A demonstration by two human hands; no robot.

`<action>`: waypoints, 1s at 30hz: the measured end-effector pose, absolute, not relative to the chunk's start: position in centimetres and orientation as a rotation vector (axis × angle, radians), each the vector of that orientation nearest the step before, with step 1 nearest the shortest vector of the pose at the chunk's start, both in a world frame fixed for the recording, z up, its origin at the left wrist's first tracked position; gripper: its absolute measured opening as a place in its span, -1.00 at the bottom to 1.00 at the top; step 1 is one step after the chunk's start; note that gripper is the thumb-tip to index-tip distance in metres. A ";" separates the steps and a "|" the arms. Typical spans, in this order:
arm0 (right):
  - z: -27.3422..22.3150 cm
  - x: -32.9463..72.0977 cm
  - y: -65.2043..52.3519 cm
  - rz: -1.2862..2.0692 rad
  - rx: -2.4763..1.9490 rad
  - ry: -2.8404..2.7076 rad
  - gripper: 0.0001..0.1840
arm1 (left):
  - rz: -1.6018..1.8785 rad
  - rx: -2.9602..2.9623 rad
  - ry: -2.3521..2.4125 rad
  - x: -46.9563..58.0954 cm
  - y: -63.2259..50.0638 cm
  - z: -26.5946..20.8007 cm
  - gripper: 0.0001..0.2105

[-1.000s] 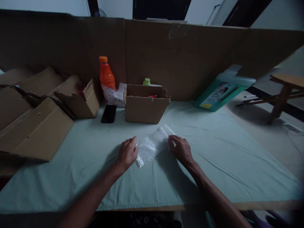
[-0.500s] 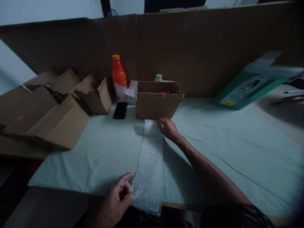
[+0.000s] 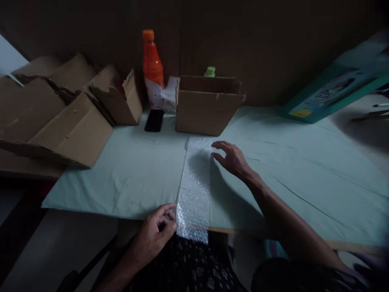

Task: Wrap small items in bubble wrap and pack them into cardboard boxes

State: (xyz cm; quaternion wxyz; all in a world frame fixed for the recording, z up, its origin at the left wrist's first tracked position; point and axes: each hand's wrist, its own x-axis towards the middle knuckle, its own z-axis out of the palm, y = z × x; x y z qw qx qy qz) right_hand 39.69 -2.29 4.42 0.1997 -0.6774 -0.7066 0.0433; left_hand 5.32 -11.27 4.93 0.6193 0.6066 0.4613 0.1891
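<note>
A long strip of bubble wrap [image 3: 194, 182] lies flat, its near end reaching past the table's front edge. At its left edge, close to the near end, is my left hand [image 3: 154, 231], fingers loosely curled with thumb and index tips apart. Those fingertips are at the strip's edge; I cannot tell whether they touch it. My right hand [image 3: 232, 159] hovers by the strip's far right edge, thumb and fingers spread with nothing between them. Just beyond the strip's far end stands an open cardboard box [image 3: 200, 113].
A black phone [image 3: 154, 121] lies left of the box, before an orange bottle [image 3: 152, 65]. Several open cardboard boxes [image 3: 75, 129] stand at left. A green-capped container [image 3: 210, 72] is behind the middle box; a large teal jug [image 3: 322, 93] is at right. Pale green cloth [image 3: 146, 170] covers the table.
My right hand has drawn back from the strip's far end and its fingers have spread. The left hand stays by the near left edge. The camera view has tilted downward.
</note>
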 end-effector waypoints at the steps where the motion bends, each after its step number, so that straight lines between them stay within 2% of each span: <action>1: 4.7 39.7 -4.3 0.227 -1.799 -2.035 -0.67 | 0.449 1.369 1.077 5.2 -11.3 5.0 -0.58; 5: 6.0 38.2 -12.9 0.559 -1.568 -2.236 -0.55 | 0.475 1.310 1.068 5.2 -11.3 4.7 -0.63; 10: 4.5 32.7 -20.0 0.637 -1.499 -2.358 -0.13 | 0.458 1.354 0.972 5.8 -11.0 4.8 -0.73; 12: 2.9 30.8 -20.7 0.515 -1.507 -2.319 -0.19 | 0.455 1.385 0.928 6.0 -10.8 5.1 -0.76; 16: 1.1 29.1 -19.9 0.283 -1.446 -2.029 -0.55 | 0.485 1.426 0.852 5.9 -10.3 5.6 -0.70; 21: 2.2 29.0 -18.4 0.465 -1.633 -1.557 -0.81 | 0.409 1.551 0.937 6.2 -9.3 5.2 -0.50; 25: 1.8 28.9 -17.4 0.432 -1.750 -1.393 -0.63 | 0.477 1.720 1.029 8.2 -8.0 3.8 -0.57; 30: 0.0 29.3 -16.5 0.020 -1.820 -1.439 -0.45 | 0.431 1.929 1.142 10.3 -6.4 3.0 -0.52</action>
